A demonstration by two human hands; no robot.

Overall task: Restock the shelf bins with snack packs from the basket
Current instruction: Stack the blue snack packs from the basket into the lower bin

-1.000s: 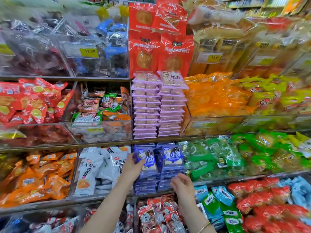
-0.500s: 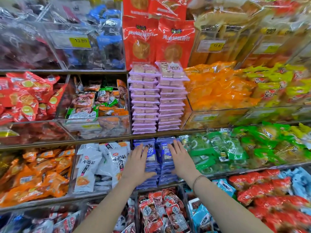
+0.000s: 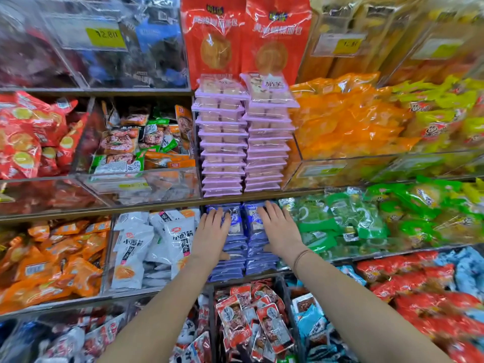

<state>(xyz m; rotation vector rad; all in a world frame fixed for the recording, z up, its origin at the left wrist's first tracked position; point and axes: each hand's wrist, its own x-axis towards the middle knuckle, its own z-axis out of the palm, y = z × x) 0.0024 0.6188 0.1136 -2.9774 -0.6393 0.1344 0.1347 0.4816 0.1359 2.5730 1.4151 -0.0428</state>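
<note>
At the far left of the middle shelf, orange packs (image 3: 52, 260) fill a clear bin up to its divider wall (image 3: 106, 258). In the next bin, white packs (image 3: 157, 247) lean loosely, their right edge just beside the left wrist. The left hand (image 3: 210, 238) lies flat with fingers straight and together, released rather than grasping. It presses on the left of two stacks of blue snack packs (image 3: 235, 268). The stacks stand side by side, touching, in the narrow slot between the white packs and the green ones.

The right hand (image 3: 281, 231) also lies flat, fingers straight, on the right stack and grips nothing. A thin band (image 3: 301, 256) circles its wrist. The fingertips of both hands reach close under the shelf board (image 3: 131, 209) above, so little open room shows over the stacks. How far back the slot runs cannot be read, perhaps because the hands cover it.

Right of the right hand, green packs (image 3: 340, 226) crowd against the blue stack's edge. Above the board, two columns of purple packs (image 3: 222, 142) stand directly over the blue ones. Below, red-printed packs (image 3: 248, 323) fill the bin between the forearms.
</note>
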